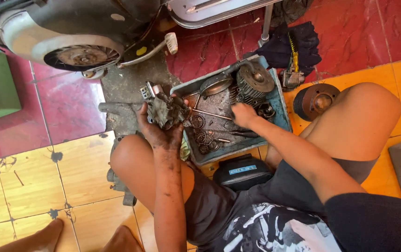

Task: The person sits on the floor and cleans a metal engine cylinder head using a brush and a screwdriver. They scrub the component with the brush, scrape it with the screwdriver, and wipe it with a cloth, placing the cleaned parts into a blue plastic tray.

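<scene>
A scooter (60,32) stood at the top of the view on the red tiled floor (70,107), its rear wheel (81,56) near the work. In front of the seated person lay a blue-grey tray (282,109) on the floor, holding a finned cylinder (252,84), a long rod (212,114) and several loose rings and gears (205,137). So the engine looked well stripped down already, with most of its parts out and lying in the tray, and none of it seemed to be going back together yet.

Beside the tray, on the orange tiles, sat a round drum-like part (315,100), and behind it a small carburettor-like piece (291,79) on a dark cloth (287,46).

The left hand (161,133), black with grease, had its fingers clenched around a grimy metal assembly (165,112), held up just over the tray's left edge. The right hand (243,115) reached into the tray among the small parts; whether its fingers gripped anything could not be told.
</scene>
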